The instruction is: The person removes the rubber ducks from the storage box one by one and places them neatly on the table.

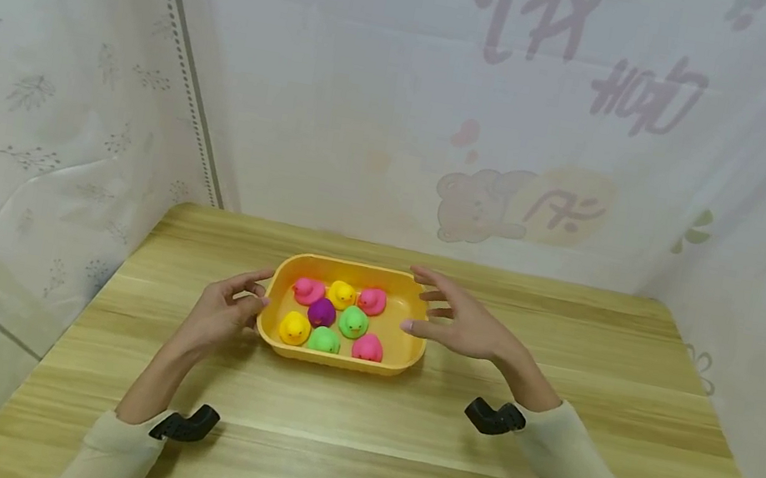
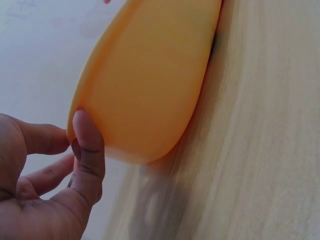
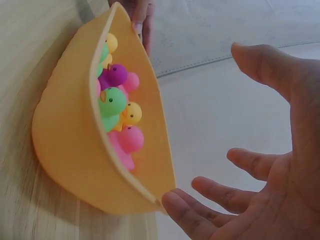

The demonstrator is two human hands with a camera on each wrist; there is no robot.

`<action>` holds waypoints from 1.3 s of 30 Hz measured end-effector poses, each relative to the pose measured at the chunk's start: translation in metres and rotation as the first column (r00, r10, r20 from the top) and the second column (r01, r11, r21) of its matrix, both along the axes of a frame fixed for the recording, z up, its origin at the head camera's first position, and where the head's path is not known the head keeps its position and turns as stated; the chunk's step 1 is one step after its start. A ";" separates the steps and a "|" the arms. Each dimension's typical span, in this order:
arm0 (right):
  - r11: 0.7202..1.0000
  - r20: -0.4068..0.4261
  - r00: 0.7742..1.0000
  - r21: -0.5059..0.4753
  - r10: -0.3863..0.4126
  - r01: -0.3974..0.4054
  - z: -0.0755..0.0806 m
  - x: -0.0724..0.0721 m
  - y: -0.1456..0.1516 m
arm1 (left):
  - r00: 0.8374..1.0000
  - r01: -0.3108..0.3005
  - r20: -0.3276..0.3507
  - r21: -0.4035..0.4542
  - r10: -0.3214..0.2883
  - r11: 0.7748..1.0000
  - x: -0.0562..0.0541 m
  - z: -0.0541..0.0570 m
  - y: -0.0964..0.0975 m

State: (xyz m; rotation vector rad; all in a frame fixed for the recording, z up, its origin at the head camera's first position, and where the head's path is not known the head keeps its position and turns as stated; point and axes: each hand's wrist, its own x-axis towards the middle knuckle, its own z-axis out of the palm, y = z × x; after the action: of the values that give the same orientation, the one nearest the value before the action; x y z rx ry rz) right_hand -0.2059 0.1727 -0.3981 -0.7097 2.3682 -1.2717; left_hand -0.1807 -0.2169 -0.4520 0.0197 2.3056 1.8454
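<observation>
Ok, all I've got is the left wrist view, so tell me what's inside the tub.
Observer: Eight toy ducks are in the tub.
Operator: Give me the colour that appears only once.
Observer: Purple. The purple duck is the only one of its colour.
Operator: Now report on the right hand.
Observer: It's at the tub's right end, fingers spread, not gripping it. I can't tell for sure whether a fingertip touches the rim.
</observation>
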 end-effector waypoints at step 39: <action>0.979 0.380 0.924 0.172 0.036 -0.109 -0.008 -0.023 -0.061 | 1.000 -0.018 0.000 0.025 0.018 1.000 0.002 0.001 0.002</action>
State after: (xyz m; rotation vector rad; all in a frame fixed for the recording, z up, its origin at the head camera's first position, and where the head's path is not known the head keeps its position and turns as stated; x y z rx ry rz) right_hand -0.2289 0.1119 -0.4063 -0.4432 2.0906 -1.0242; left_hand -0.1786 -0.2149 -0.4510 0.0026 2.2903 1.8833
